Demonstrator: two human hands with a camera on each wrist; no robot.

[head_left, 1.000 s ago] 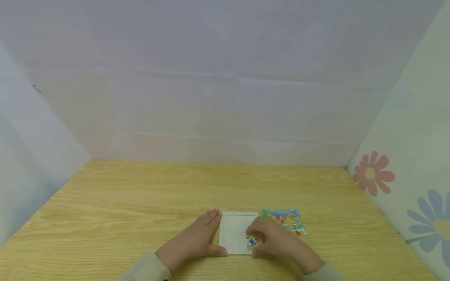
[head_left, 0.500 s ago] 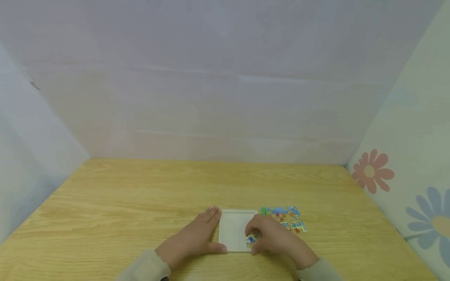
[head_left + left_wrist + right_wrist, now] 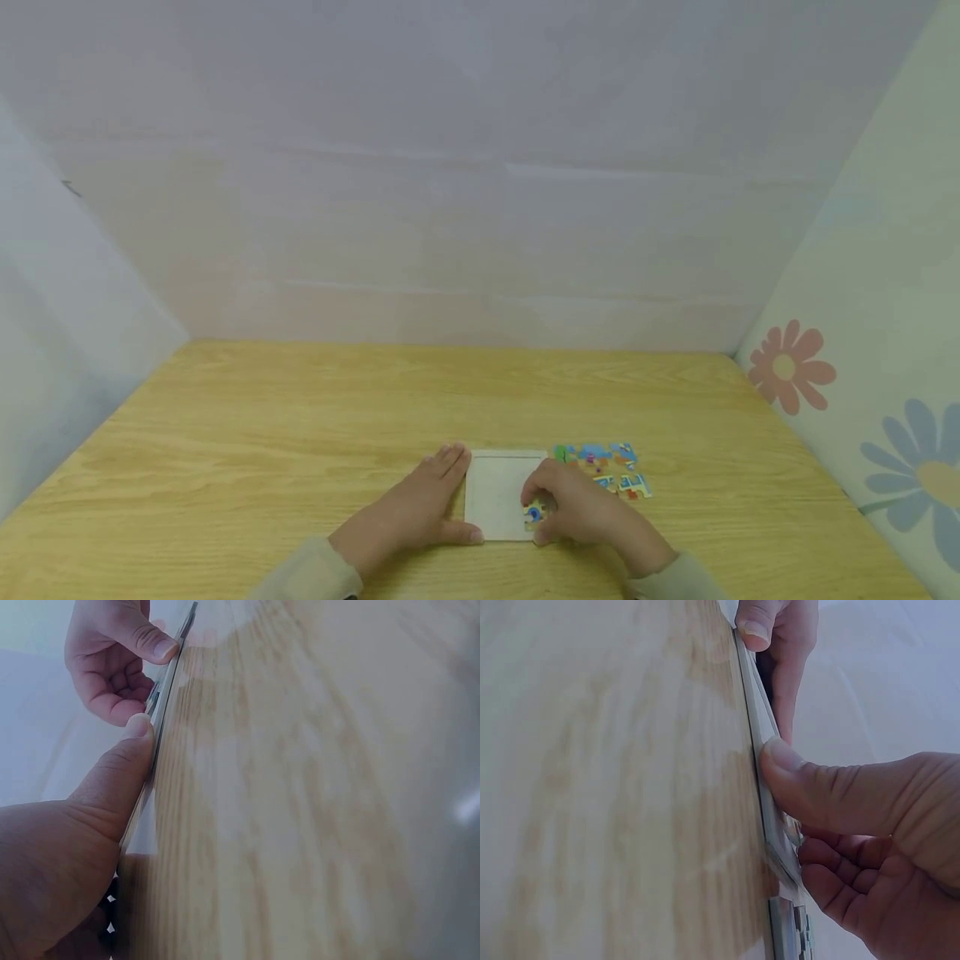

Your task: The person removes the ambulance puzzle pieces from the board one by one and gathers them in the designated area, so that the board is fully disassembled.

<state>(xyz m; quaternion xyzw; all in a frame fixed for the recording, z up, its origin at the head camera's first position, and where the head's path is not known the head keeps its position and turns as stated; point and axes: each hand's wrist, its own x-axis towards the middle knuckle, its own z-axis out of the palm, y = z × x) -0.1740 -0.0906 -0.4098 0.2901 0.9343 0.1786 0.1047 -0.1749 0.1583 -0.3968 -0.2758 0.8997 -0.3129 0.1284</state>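
Note:
A pale square puzzle tray (image 3: 495,500) lies flat on the table in the head view. My left hand (image 3: 420,504) rests along its left side, fingers straight near the far corner and thumb against the near edge. My right hand (image 3: 577,504) bends over the tray's near right corner and pinches a small colourful jigsaw piece (image 3: 534,514) with a blue round mark. That piece lies inside the corner, partly covered by the fingers. In the right wrist view the right thumb (image 3: 802,780) touches the tray's edge.
To the right of the tray lie several loose jigsaw pieces (image 3: 596,454), partly behind the right hand. The wood-grain table (image 3: 300,400) reaches back to a pale wall (image 3: 465,208). A flower-patterned wall (image 3: 885,333) stands on the right.
Both hands stay almost where they were on the tray. The right fingers and the jigsaw piece in the corner shift very little; the whole view moves slightly.

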